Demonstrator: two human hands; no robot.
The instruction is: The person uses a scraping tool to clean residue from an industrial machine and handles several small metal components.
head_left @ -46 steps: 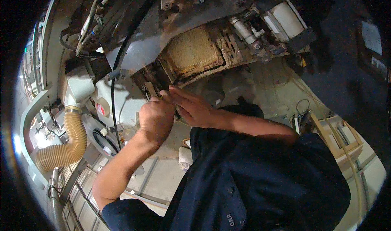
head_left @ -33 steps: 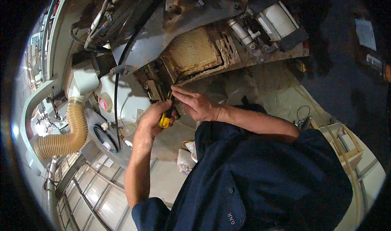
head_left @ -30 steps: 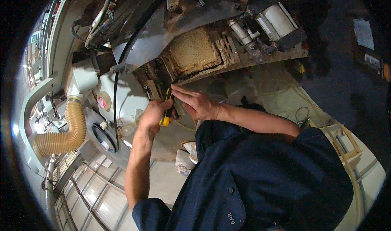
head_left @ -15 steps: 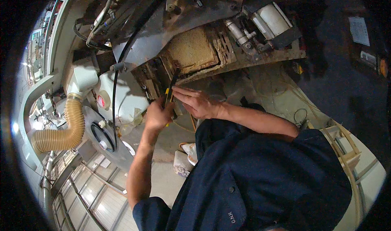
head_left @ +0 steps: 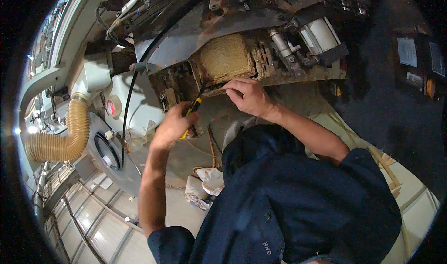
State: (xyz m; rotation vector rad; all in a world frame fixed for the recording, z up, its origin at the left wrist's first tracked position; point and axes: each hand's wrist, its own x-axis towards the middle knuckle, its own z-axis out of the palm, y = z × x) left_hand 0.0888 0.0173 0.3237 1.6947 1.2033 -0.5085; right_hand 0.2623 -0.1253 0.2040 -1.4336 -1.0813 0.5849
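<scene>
The left hand (head_left: 171, 124) is closed in a fist around the yellow-and-black handle of a screwdriver (head_left: 192, 111), whose thin dark shaft runs up to the rusty seam under the crusted yellow block (head_left: 226, 58). The right hand (head_left: 249, 95) is half open, its fingertips (head_left: 231, 88) curled and pressed against the lower edge of that same seam, just beside the tool's tip; it holds nothing that can be made out.

The screwdriver looks light and stiff, with a grip thick enough for a full-fist hold; taken low on the handle, as here, it should give good leverage. Its narrow tip could slip on flaking rust. The block seems rigid and caked with residue, likely brittle at its corroded edges, and fixed into the grey metal housing (head_left: 195, 40) rather than loose.

Right of the block sit a pale cylinder (head_left: 319, 34) and a metal rod. At the left edge of the machine a ribbed tan hose (head_left: 60, 140) curves down, with black cables above. Below the hands, crumpled white rags (head_left: 205, 185) lie on the floor.
</scene>
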